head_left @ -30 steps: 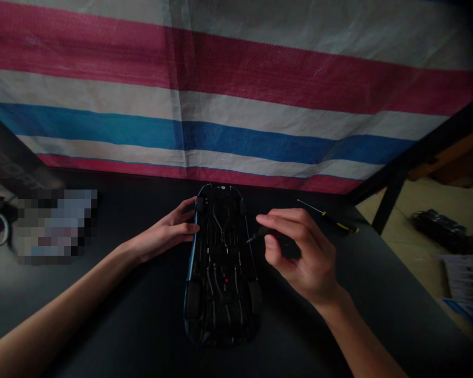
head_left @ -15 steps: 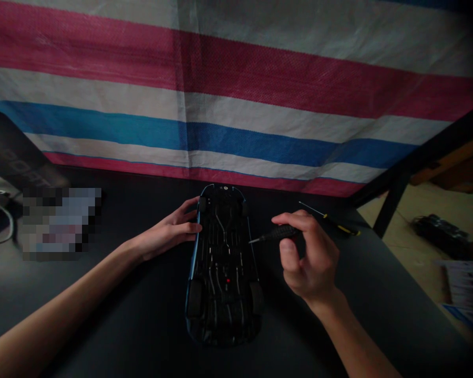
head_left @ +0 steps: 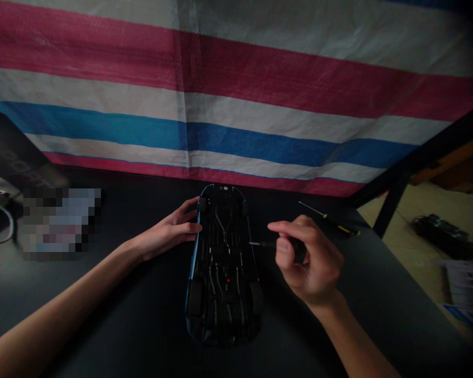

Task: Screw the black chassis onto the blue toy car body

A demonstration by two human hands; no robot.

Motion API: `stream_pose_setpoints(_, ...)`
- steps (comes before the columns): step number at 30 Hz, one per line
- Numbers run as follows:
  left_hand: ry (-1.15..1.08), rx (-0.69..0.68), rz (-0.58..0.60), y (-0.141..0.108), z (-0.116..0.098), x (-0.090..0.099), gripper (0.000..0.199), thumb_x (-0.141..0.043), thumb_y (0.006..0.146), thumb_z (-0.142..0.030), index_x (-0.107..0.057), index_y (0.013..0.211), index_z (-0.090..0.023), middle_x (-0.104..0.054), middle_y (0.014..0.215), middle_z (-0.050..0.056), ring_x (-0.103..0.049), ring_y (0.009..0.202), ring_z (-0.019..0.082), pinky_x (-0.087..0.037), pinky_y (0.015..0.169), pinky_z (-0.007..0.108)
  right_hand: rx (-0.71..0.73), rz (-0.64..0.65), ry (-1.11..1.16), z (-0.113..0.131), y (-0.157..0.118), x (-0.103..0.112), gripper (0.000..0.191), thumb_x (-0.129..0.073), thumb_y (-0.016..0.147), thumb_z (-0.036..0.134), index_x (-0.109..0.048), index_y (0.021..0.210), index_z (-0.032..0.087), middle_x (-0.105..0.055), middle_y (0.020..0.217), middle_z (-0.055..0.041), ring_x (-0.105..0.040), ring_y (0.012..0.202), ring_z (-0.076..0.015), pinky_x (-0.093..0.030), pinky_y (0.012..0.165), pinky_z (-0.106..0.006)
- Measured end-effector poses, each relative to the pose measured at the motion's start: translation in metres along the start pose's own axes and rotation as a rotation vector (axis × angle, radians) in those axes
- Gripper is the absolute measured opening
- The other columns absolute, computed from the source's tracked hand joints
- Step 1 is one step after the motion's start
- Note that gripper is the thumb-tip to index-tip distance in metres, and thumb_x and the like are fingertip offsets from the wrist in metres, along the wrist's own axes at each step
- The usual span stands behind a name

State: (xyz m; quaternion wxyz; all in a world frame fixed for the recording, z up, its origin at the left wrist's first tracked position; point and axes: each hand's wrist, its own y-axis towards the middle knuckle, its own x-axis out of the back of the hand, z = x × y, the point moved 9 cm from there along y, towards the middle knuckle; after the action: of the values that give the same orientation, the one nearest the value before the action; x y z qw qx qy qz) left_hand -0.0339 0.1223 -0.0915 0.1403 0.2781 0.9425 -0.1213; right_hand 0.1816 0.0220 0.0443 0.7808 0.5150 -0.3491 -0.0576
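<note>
A toy car (head_left: 223,262) with blue sides lies upside down, its black underside and wheels facing up. My left hand (head_left: 173,229) rests against the car's left side, its fingertips touching the edge and its fingers apart. In my right hand (head_left: 309,260) is a small black screwdriver (head_left: 266,243), gripped between thumb and fingers. The thin metal tip points left at the car's right edge; whether it touches cannot be told.
The car lies on a dark table (head_left: 142,315). A yellow-and-black screwdriver (head_left: 341,226) lies at the back right. Striped sheeting (head_left: 220,105) hangs behind. On the left are a blurred-out flat item (head_left: 73,220) and a white cable (head_left: 11,226).
My right hand has shifted slightly down and turned, so the screwdriver lies more level and its handle is more hidden by the fingers. My left hand and the car have stayed put.
</note>
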Motion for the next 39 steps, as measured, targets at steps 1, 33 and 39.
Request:
stream_pose_setpoints(1, -0.003, 0.002, -0.001, -0.0002, -0.0003, -0.0006, 0.076, -0.072, 0.089, -0.021, -0.039, 0.154, -0.04, -0.048, 0.158, 0.005, -0.061, 0.126, 0.025, -0.048, 0.108, 0.041, 0.005, 0.002, -0.015, -0.0004, -0.0001, -0.0001, 0.036, -0.058, 0.093, 0.01, -0.06, 0.124, 0.028, -0.073, 0.092, -0.002, -0.06, 0.073, -0.0189, -0.049, 0.071, -0.036)
stream_pose_setpoints(33, -0.051, -0.004, -0.001, 0.0002, -0.006, -0.0069, 0.07, -0.079, 0.083, -0.02, -0.05, 0.144, -0.036, -0.056, 0.148, 0.003, -0.06, 0.122, 0.022, -0.05, 0.099, 0.034, 0.019, -0.053, -0.182, 0.0017, 0.0025, 0.002, 0.022, -0.061, 0.092, 0.007, -0.062, 0.109, 0.021, -0.065, 0.08, -0.0008, -0.051, 0.068, -0.0165, -0.04, 0.064, -0.033)
stream_pose_setpoints(39, -0.046, 0.016, -0.025, -0.0004, -0.0043, -0.0052, 0.073, -0.079, 0.081, -0.021, -0.049, 0.146, -0.037, -0.059, 0.144, 0.003, -0.063, 0.116, 0.021, -0.048, 0.101, 0.036, 0.006, -0.064, -0.098, -0.0045, 0.0009, 0.003, 0.026, -0.044, 0.096, 0.014, -0.064, 0.112, 0.019, -0.067, 0.087, -0.0069, -0.057, 0.077, -0.0213, -0.045, 0.072, -0.039)
